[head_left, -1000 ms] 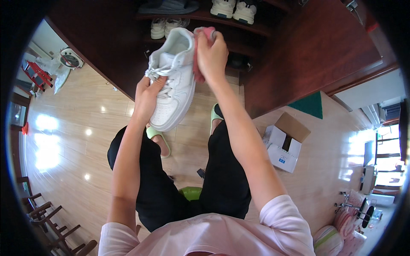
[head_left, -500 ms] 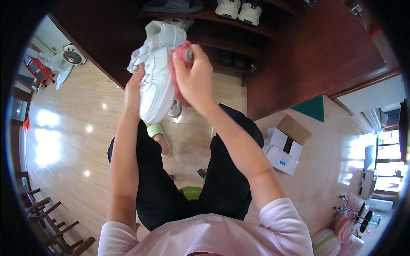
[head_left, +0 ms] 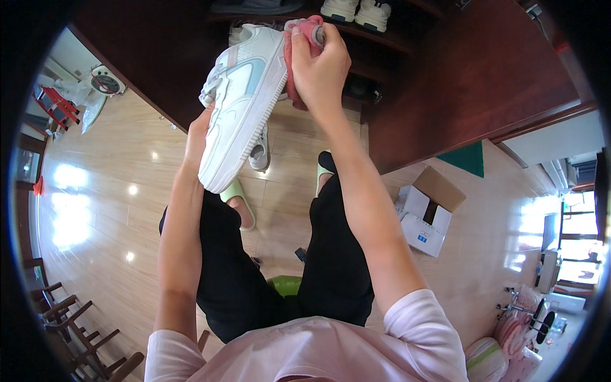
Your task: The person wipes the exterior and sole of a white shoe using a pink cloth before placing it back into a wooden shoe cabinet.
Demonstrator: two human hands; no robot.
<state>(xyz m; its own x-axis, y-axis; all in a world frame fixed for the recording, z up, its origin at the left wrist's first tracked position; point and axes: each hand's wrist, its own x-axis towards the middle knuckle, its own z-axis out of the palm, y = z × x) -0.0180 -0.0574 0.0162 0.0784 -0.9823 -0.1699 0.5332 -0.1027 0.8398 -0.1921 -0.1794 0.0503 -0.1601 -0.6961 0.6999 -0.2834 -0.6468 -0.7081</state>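
Note:
A white sneaker (head_left: 245,95) with a pale blue side panel is held up in front of the dark wooden cabinet, its toe pointing down toward me. My left hand (head_left: 202,124) grips it from the laced side, most of its fingers hidden behind the shoe. Bunched in my right hand (head_left: 323,67) is a pinkish-red cloth (head_left: 298,89), pressed along the heel end of the sole. A greyish part shows between thumb and fingers there; I cannot tell what it is.
The open cabinet (head_left: 471,83) holds pale sneakers (head_left: 366,13) on a shelf. On the floor are another shoe (head_left: 259,153) below the held one, an open cardboard box (head_left: 426,219) at right and wooden stools (head_left: 76,331) at lower left. My feet wear light green slippers (head_left: 238,197).
The sneaker has turned, so its blue side panel and sole edge now show. My right hand with the cloth has moved up and right toward the heel.

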